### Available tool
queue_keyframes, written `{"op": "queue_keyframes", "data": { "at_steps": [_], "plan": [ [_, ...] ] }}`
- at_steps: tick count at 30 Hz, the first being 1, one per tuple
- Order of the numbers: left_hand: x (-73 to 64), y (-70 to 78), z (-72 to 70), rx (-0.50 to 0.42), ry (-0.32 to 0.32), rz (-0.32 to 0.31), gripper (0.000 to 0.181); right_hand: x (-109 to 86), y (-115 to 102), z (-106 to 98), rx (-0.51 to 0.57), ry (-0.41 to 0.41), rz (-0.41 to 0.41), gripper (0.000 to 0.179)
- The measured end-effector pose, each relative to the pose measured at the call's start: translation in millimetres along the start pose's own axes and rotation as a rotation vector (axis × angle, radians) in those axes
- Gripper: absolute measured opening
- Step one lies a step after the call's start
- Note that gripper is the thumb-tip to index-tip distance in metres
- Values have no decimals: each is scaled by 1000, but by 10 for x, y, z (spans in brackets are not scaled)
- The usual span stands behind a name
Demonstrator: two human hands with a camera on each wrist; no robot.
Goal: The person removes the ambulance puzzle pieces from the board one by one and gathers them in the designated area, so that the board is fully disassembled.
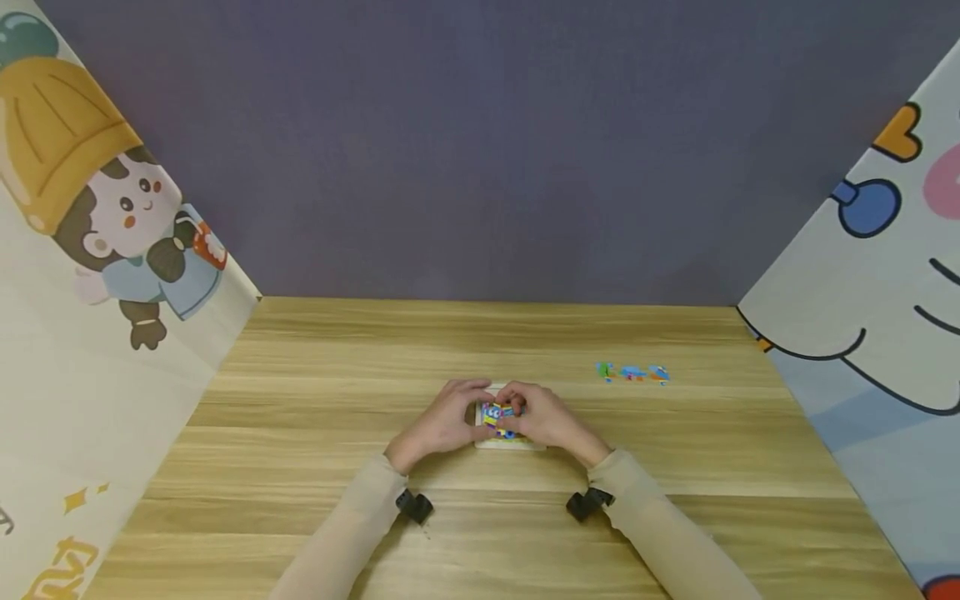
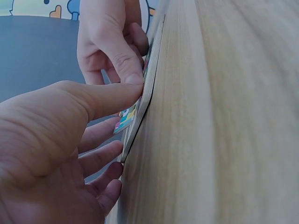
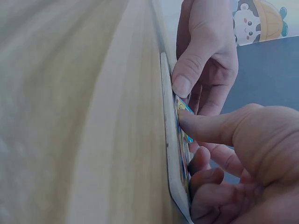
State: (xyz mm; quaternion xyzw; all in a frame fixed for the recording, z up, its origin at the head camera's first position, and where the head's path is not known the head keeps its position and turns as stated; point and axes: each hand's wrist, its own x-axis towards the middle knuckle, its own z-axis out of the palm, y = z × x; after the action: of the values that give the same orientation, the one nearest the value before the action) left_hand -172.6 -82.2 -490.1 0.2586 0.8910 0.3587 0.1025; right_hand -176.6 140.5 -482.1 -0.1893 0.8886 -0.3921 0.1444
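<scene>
On the left, the person's left hand point(image 1: 444, 418) curved around one side of a thin, pale, round-cornered board point(image 1: 513, 446) on the wood-grained bench point(image 1: 300, 483); its grip was wide, thumb beside the piece, contact unclear. Over the board, a small, flat, brightly multicoloured piece point(image 1: 492, 414) sat tilted. The right hand point(image 1: 551, 417) had a narrow grip, thumb and fingers pinching that piece. It looked light, stiff and rather smooth, best held by its edges. Farther right lay three small, flat, mostly blue pieces point(image 1: 632, 372).
</scene>
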Motion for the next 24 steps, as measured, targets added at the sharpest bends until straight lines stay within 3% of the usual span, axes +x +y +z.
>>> {"op": "queue_keyframes", "data": {
  "at_steps": [8,17,24],
  "plan": [
    [-8,7,-1,-11,-2,-12,49,-13,-41,35,23,62,0,25],
    [-11,7,-1,-4,0,-9,55,-15,-42,17,58,24,-35,15],
    [-7,16,-1,0,-3,-17,59,1,50,-79,101,49,-26,22]
  ]
}}
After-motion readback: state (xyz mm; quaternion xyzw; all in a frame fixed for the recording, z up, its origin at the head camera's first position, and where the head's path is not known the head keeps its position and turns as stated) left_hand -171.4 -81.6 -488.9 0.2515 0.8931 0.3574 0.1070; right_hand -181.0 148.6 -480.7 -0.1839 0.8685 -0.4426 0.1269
